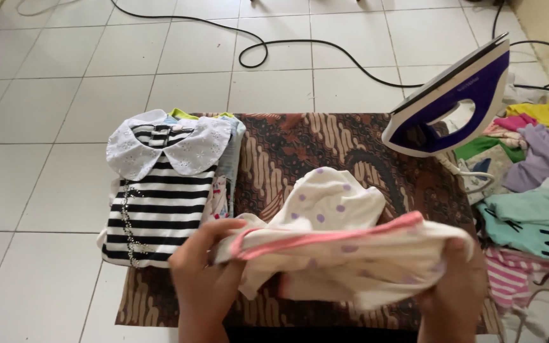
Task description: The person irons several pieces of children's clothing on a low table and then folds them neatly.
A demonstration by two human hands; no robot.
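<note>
Both my hands hold a small cream garment (338,244) with purple dots and a pink trimmed edge, stretched between them above a brown patterned cloth (300,146) laid on the floor. My left hand (204,273) grips its left end. My right hand (452,286) grips its right end. A purple and white iron (452,101) stands upright on the cloth's far right corner.
A folded stack topped by a black-and-white striped top with a white lace collar (160,190) lies at the left. A heap of loose coloured clothes (528,184) sits at the right. A black cord (300,47) snakes over the white tiled floor (46,127).
</note>
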